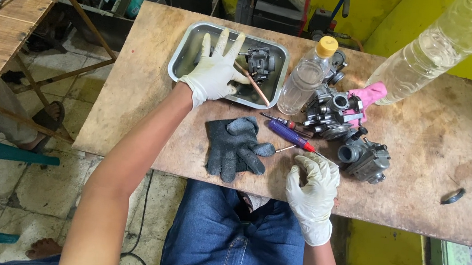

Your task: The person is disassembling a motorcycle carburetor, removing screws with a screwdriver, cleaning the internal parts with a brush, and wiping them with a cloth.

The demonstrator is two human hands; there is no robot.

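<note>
My left hand (pixel 216 65), in a white glove, reaches into a metal tray (pixel 181 55) with fingers spread, beside a dark carburetor (pixel 259 62) and a brown-handled brush (pixel 254 83) lying in the tray. My right hand (pixel 311 183), also gloved, rests curled near the table's front edge, just below the tip of a purple-handled screwdriver (pixel 291 135). Whether it pinches something small I cannot tell. A dark grey glove (pixel 235 146) lies between my hands.
Two more carburetors (pixel 332 109), (pixel 364 156) and a pink cloth (pixel 369 95) sit right of centre. A clear bottle with a yellow cap (pixel 306 76) stands by the tray. A large clear bottle (pixel 439 47) looms at the upper right. A black ring (pixel 453 196) lies far right.
</note>
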